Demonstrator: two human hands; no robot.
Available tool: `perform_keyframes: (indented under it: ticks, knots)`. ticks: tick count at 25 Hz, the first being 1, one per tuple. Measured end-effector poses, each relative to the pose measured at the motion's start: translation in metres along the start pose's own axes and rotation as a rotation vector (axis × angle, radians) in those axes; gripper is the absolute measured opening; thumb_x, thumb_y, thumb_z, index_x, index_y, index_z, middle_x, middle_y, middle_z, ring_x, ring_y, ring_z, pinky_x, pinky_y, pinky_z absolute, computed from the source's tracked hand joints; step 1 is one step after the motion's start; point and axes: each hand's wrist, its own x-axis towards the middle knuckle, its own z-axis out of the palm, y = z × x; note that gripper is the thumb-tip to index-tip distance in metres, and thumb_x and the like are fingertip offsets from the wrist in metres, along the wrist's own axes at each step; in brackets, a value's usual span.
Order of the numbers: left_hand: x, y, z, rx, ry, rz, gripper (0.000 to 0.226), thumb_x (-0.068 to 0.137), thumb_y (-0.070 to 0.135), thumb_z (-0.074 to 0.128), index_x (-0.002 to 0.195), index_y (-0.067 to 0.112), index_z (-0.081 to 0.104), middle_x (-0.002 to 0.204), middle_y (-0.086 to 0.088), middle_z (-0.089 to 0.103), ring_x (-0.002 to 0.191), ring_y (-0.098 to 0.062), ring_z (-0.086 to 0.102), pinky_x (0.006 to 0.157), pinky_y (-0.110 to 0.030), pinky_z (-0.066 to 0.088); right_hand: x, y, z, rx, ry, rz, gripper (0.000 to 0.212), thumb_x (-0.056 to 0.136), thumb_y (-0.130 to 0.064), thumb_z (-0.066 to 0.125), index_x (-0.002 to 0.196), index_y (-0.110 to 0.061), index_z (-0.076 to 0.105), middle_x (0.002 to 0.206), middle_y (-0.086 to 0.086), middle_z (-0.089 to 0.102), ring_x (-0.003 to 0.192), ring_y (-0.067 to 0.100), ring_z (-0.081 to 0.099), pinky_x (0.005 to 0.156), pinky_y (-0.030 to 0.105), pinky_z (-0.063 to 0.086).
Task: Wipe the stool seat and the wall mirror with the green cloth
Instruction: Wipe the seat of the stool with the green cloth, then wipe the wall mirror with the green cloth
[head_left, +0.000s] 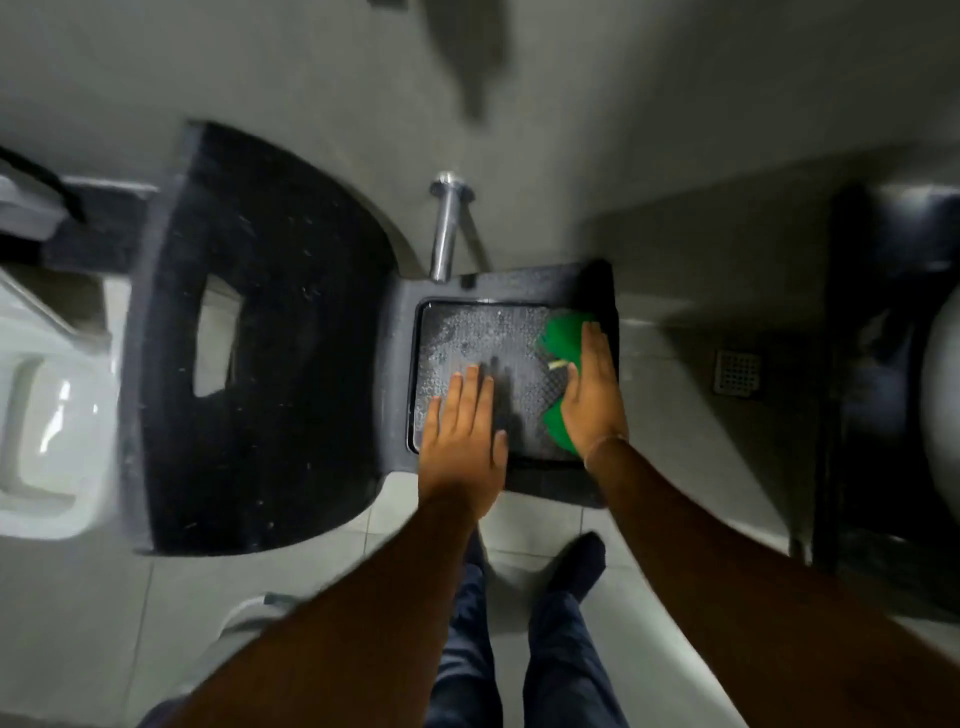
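The black stool (597, 283) stands below me, its seat (483, 338) a square textured panel with pale wet or dusty patches. My left hand (462, 431) lies flat on the seat's near left part, fingers together, holding nothing. My right hand (592, 395) presses flat on the green cloth (563, 335) at the seat's right side; cloth shows beyond the fingertips and beside the wrist. No wall mirror is in view.
A large black curved panel (270, 338) with a cut-out stands left of the stool. A white toilet (47, 415) is at far left. A chrome pipe (445, 228) comes out of the wall behind the stool. A floor drain (737, 371) lies right. My legs (519, 649) stand on pale tiles.
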Motion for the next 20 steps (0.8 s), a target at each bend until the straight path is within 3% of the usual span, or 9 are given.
perform_keyframes:
  ticks: [4,7,10,12,16,20]
  knots:
    - [0.031,0.030,-0.145,-0.004,0.199,0.144,0.075,0.113,0.046,0.039,0.179,0.018,0.017,0.187,-0.002,-0.001,0.173,-0.023,-0.002,0.140,-0.047,0.005,-0.015,-0.087,-0.109,0.057,0.101,-0.058,0.058,0.112,-0.006,0.048,0.167,-0.001,0.029,0.178,0.018,0.024,0.167,0.034,0.026,0.138,0.039,0.015]
    - [0.027,0.056,-0.264,0.016,0.379,0.194,0.073,0.114,0.045,0.037,0.179,0.020,0.016,0.187,0.000,-0.002,0.173,-0.020,-0.005,0.140,-0.046,0.006,-0.027,-0.158,-0.204,0.203,0.300,-0.187,0.054,0.109,0.004,0.050,0.162,0.005,0.037,0.174,0.023,0.032,0.165,0.039,0.030,0.139,0.050,0.021]
    - [0.015,0.081,-0.368,0.035,0.640,0.305,0.072,0.110,0.039,0.049,0.176,0.017,0.030,0.186,-0.003,0.016,0.172,-0.022,0.015,0.136,-0.050,0.027,-0.053,-0.231,-0.307,0.330,0.539,-0.308,0.053,0.107,0.007,0.051,0.160,0.003,0.043,0.172,0.019,0.040,0.163,0.037,0.036,0.136,0.048,0.027]
    - [0.013,0.100,-0.430,0.093,0.768,0.462,0.074,0.107,0.036,0.055,0.175,0.017,0.033,0.185,-0.003,0.023,0.170,-0.022,0.023,0.132,-0.051,0.033,-0.073,-0.272,-0.367,0.417,0.703,-0.407,0.049,0.107,0.005,0.052,0.156,0.002,0.049,0.169,0.018,0.045,0.159,0.033,0.042,0.134,0.041,0.031]
    - [0.003,0.158,-0.549,0.199,0.937,0.712,0.083,0.104,0.033,0.056,0.179,0.023,0.021,0.187,-0.001,0.014,0.173,-0.021,0.013,0.135,-0.049,0.020,-0.123,-0.326,-0.485,0.661,1.016,-0.571,0.046,0.108,-0.011,0.047,0.153,-0.006,0.051,0.169,0.010,0.046,0.156,0.016,0.043,0.126,0.006,0.027]
    - [-0.014,0.241,-0.633,0.192,1.118,0.810,0.080,0.105,0.034,0.052,0.179,0.025,0.022,0.187,-0.001,0.012,0.173,-0.021,0.008,0.138,-0.047,0.013,-0.154,-0.340,-0.583,0.829,1.261,-0.649,0.047,0.112,-0.008,0.050,0.158,-0.009,0.046,0.167,0.005,0.048,0.153,0.010,0.044,0.119,-0.002,0.030]
